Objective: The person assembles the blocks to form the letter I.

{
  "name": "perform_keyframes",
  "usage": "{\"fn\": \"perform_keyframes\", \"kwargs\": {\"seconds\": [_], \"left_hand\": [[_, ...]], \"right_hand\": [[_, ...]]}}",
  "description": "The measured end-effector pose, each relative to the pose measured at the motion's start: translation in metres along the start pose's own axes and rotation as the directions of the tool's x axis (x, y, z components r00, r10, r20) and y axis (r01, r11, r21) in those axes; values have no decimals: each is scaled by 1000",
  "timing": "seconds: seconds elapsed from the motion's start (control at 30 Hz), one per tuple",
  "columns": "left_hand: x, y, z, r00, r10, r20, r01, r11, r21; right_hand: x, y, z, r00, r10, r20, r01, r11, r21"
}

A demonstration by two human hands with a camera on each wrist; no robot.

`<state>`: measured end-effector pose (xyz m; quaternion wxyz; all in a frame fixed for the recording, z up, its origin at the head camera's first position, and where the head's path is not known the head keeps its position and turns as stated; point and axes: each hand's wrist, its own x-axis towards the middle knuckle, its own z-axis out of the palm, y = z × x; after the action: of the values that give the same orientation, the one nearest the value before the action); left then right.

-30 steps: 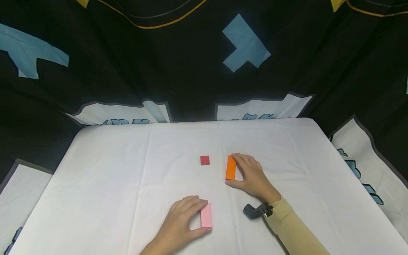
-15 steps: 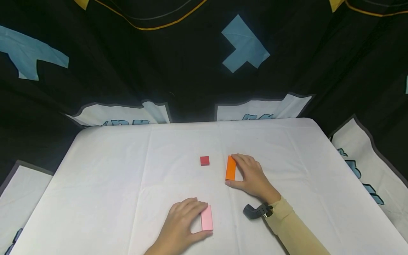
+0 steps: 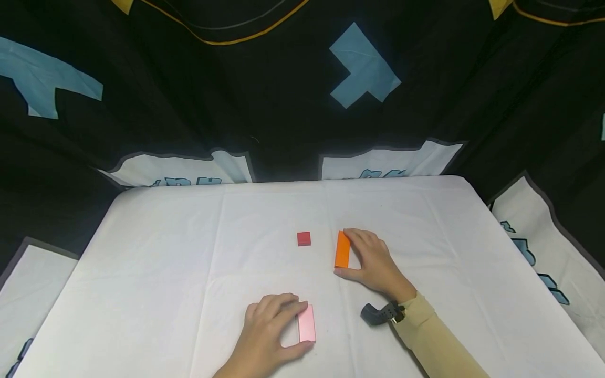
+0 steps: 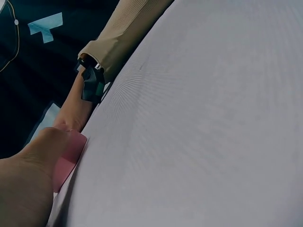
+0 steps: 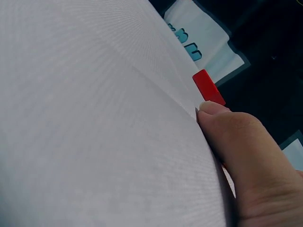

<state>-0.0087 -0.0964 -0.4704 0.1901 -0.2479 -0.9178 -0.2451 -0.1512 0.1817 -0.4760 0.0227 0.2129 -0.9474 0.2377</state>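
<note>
My left hand (image 3: pixel 267 329) pinches a pink rectangular block (image 3: pixel 306 324) at its two short ends, thumb at the near end and index finger at the far end. Farther back and to the right, an orange rectangular block (image 3: pixel 342 250) is held the same way by my right hand (image 3: pixel 375 261). A small red block (image 3: pixel 304 239) lies left of the orange one, apart from both hands. In the left wrist view the pink block (image 4: pixel 71 158) shows beyond the thumb. The right wrist view has the red block (image 5: pixel 208 87) past my right thumb, with the orange block hidden.
A white cloth (image 3: pixel 142 273) covers the table. Black curtains (image 3: pixel 283 105) with light blue and white patches hang behind it and at the sides. A dark strap (image 3: pixel 383 313) sits on the right wrist, at the end of a tan sleeve (image 3: pixel 437 336).
The pink block and my left hand have shifted slightly toward the near edge, and that hand's other fingers have shifted a little. My right hand, the orange block and the red block stay put.
</note>
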Motion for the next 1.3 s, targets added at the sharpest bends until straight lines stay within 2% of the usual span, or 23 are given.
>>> {"fn": "perform_keyframes", "kwargs": {"seconds": [0.13,0.3,0.63,1.07,1.3], "left_hand": [[-2,-1,-2,1000,10,-16,-10,1000,-13],[-6,-3,-1,998,55,-28,-55,998,-1],[-10,-6,0,995,96,-25,-95,995,14],[-9,-7,-2,995,105,-5,-104,994,11],[-9,-7,-2,994,109,-8,-109,994,0]], "right_hand": [[0,0,0,1000,6,10,-6,1000,12],[0,1,0,1000,5,9,-6,1000,15],[0,0,-1,1000,14,3,-14,1000,24],[2,2,-6,998,43,43,-46,996,81],[2,2,-8,999,38,28,-40,994,106]]}}
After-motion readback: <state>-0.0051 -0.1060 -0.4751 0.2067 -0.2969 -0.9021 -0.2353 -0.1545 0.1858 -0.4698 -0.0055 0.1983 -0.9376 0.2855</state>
